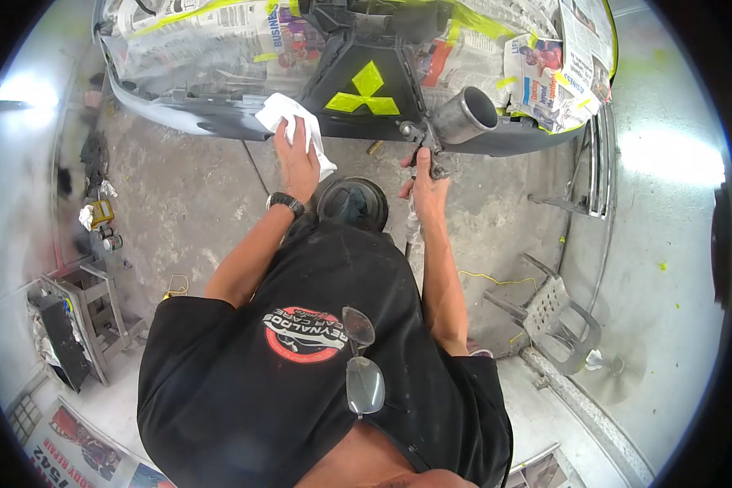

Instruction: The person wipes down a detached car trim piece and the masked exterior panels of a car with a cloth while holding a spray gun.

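Note:
My left hand, with a dark watch on its wrist, presses a folded white cloth to the lower edge of a dark grey car bumper. My right hand is closed round the handle of a spray gun. The gun's metal cup tilts up to the right in front of the bumper, and a hose runs down from its handle. Between my hands, yellow-green tape covers a three-diamond emblem at the bumper's middle.
Newspaper and yellow tape mask the car front. Below me stands a round dark container. A plastic chair and a fan are at the right, a wooden stand at the left. A yellow cord crosses the concrete floor.

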### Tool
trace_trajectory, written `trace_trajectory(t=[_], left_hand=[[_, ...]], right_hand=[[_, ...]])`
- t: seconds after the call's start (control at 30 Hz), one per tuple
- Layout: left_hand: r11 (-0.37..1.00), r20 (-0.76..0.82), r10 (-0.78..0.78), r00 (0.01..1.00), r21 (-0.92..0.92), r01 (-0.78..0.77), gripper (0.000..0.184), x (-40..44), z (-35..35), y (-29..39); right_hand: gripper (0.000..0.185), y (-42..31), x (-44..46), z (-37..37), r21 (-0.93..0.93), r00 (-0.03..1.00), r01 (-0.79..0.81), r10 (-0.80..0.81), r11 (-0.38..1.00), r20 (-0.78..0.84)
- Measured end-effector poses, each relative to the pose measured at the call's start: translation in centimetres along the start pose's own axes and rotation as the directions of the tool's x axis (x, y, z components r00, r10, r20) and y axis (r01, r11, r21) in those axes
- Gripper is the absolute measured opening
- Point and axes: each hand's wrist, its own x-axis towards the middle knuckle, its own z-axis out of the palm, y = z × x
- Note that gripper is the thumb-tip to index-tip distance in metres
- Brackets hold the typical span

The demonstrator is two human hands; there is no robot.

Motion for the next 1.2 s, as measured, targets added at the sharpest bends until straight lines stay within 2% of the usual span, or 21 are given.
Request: trace_trajectory(t=[0.3, 0.87, 1.2], left_hand=[[1.000, -0.027, -0.003, 1.000, -0.017, 0.003, 0.061, 1.0, 1.0, 0.3], [1.000, 0.025, -0.023, 0.999, 0.008, 0.023, 0.067, 1.0, 0.3, 0.4], [1.000, 0.016, -0.017, 1.000, -0.003, 0.017, 0.069, 1.0, 0.2, -0.3]], right_hand=[[0.053, -1.0, -0.2, -0.6, 0.067, 1.000, 0.018, -0.017, 0.998, -0.013], [0.055, -5.3, 0.8, 1.7, -0.057, 0.992, 0.028, -0.021, 0.998, 0.128], [0.056, -7.1, 1.3, 2.9, -0.035, 0.995, 0.079, -0.077, 0.996, 0.068]])
